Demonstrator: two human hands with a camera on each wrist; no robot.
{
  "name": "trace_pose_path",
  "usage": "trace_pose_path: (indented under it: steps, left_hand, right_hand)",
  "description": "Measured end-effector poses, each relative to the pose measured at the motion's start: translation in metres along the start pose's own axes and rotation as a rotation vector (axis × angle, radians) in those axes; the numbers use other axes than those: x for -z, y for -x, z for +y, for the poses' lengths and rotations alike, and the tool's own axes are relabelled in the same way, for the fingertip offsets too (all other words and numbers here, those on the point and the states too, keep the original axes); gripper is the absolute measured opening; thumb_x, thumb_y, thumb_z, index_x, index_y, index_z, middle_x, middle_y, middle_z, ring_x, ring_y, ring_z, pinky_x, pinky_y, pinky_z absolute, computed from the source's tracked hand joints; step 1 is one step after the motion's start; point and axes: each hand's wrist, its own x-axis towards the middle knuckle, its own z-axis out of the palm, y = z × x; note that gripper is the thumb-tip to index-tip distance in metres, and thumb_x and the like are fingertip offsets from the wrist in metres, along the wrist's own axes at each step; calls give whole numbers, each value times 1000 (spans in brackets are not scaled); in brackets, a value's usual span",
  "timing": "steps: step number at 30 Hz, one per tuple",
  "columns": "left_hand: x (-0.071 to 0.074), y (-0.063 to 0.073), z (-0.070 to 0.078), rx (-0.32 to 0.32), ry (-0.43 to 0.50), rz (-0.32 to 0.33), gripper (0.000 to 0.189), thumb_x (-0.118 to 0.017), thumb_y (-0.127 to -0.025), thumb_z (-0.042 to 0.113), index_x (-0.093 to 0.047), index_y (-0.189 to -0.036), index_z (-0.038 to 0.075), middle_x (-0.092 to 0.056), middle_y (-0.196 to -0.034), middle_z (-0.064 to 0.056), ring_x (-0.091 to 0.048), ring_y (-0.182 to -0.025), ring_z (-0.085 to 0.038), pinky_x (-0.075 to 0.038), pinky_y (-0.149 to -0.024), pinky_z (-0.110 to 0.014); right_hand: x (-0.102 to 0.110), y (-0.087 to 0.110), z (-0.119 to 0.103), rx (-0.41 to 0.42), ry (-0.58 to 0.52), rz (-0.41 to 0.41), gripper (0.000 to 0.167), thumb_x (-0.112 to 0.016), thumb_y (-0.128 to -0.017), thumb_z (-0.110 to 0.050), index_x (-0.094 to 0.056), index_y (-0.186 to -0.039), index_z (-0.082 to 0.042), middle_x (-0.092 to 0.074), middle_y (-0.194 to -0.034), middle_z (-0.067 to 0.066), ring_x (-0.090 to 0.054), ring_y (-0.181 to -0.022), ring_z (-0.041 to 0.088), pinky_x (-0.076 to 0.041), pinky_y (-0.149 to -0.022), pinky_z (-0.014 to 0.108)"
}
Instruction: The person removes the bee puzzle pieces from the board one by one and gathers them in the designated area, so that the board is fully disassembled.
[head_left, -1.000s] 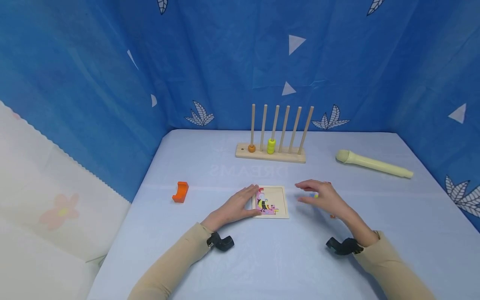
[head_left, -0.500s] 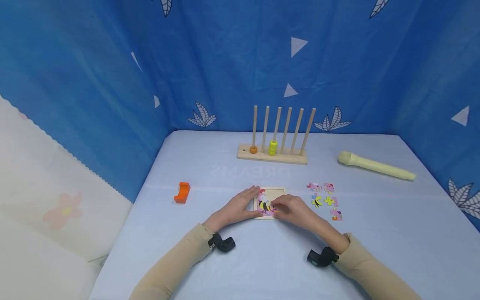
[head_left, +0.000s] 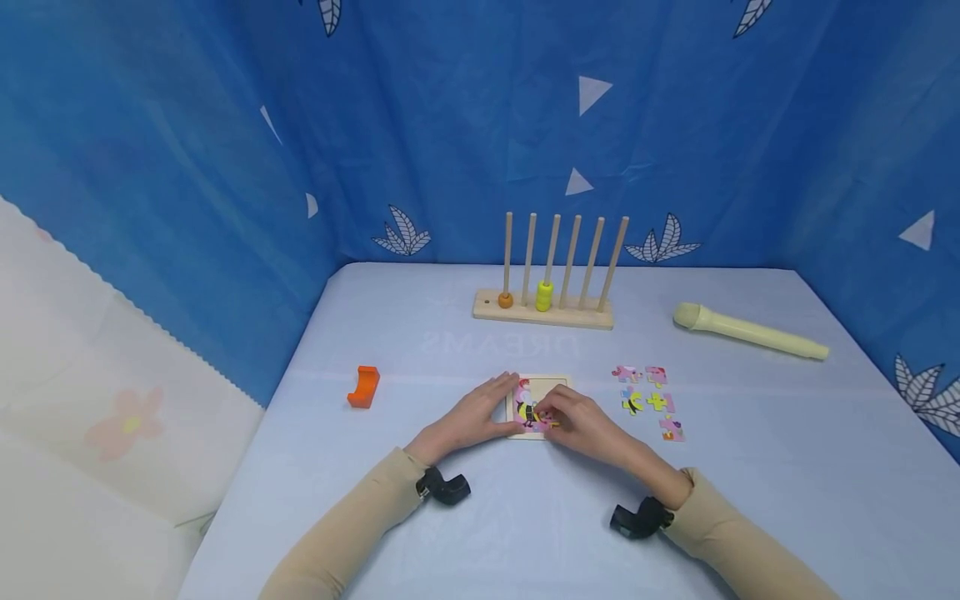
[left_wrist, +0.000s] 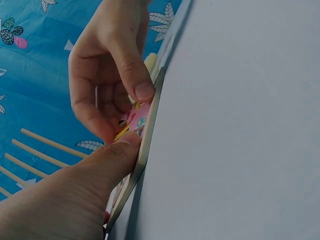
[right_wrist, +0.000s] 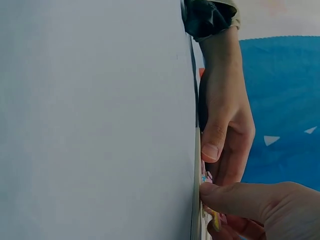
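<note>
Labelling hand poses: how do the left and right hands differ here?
Pose: the left hand has its fingers stretched out; the right hand has its fingers curled in.
Contact: the left hand rests at the left side of the puzzle frame; the right hand pinches a puzzle piece at the frame's lower right.
Shared: both work at the frame and wear beige sleeves.

The left sleeve [head_left: 345, 525] and right sleeve [head_left: 742, 533] are plain beige; a black, elbow-shaped device [head_left: 442, 486] sits at each wrist.
</note>
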Motion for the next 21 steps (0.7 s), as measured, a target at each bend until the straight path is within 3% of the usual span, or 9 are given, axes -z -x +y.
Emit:
trace_pose_path:
  steps: [7,12,21]
  left_hand:
    - [-1,0,0,6,-2,-1,82,-65,-87,44,-28,-147,2,-28,-151,-12,-22,-139,-26,-22,-112,-40]
    - [-1,-1,1,6,1,-7,82,-65,-87,44,-28,-148,2,-28,-151,-11,-22,-139,-25,-21,-113,-39]
    - [2,-1,3,5,-2,-1,83,-65,-86,46,-30,-147,1,-30,-150,-14,-24,-139,-25,-21,-113,-38]
  right_hand:
    - [2,-2,-1,-25,42,-33,28,-78,-76,-7,-69,-103,-6,-57,-97,0,-51,-79,10,-49,-68,25]
    - [17,4,0,-75,11,-1,30,-76,-78,-10,-69,-108,-5,-59,-100,1,-56,-84,12,-53,-72,29]
    - [65,52,16,-202,46,49,31,-78,-76,-6,-69,-107,-5,-66,-101,0,-62,-88,17,-54,-74,39]
